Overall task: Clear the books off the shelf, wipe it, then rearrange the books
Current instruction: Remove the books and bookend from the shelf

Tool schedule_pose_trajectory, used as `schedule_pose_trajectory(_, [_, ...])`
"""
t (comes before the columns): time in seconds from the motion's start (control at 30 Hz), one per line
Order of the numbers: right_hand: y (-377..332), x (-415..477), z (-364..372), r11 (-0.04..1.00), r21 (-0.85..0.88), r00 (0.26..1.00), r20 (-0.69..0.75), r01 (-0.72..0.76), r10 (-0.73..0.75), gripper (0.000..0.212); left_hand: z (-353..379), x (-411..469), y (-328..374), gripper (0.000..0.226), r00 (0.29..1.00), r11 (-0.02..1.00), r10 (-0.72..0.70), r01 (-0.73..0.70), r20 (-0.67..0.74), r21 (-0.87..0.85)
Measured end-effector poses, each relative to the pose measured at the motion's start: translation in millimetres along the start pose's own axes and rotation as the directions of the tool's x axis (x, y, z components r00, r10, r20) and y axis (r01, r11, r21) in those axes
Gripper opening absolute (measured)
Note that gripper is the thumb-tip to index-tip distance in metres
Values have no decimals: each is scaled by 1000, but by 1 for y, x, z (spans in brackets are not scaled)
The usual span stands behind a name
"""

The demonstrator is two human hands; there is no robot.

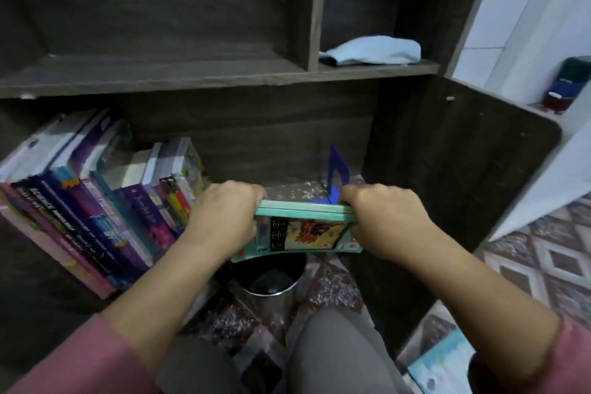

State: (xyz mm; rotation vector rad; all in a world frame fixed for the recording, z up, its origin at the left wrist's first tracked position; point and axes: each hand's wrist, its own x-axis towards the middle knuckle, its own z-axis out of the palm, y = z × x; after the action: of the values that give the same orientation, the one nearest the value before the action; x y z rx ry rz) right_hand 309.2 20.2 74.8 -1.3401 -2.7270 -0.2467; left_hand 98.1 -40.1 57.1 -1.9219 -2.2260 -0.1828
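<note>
**Sliding the teal books in**

The lower shelf (297, 190) holds a leaning row of books (105, 211) at its left edge. Left grip (224, 214) and right grip (387, 221) clasp the teal books (307, 213) at its front edge. They should probably go in upright, beside the blue bookend (337, 176).

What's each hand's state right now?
left hand: grips the left end of the teal books.
right hand: grips their right end.

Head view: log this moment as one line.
hands: left hand, right hand grip teal books at ends | book row: leaning, left | cloth: on upper shelf | bookend: behind teal books
</note>
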Motion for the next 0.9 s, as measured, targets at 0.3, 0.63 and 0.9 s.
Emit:
schedule_pose_trajectory(0.3, [70, -104, 45, 922, 188, 882, 405, -339, 242, 37, 29, -1, 140, 28, 905, 918, 393, -378, 162, -116])
schedule_pose_trajectory(0.63, [137, -230, 102, 795, 170, 682, 635, -583, 364, 44, 110, -25, 279, 21, 649, 734, 673, -644, 353, -215])
schedule_pose_trajectory(0.9, [186, -269, 183, 709, 21, 542, 660, -705, 520, 47, 170, -23, 340, 22, 564, 713, 689, -642, 455, -282])
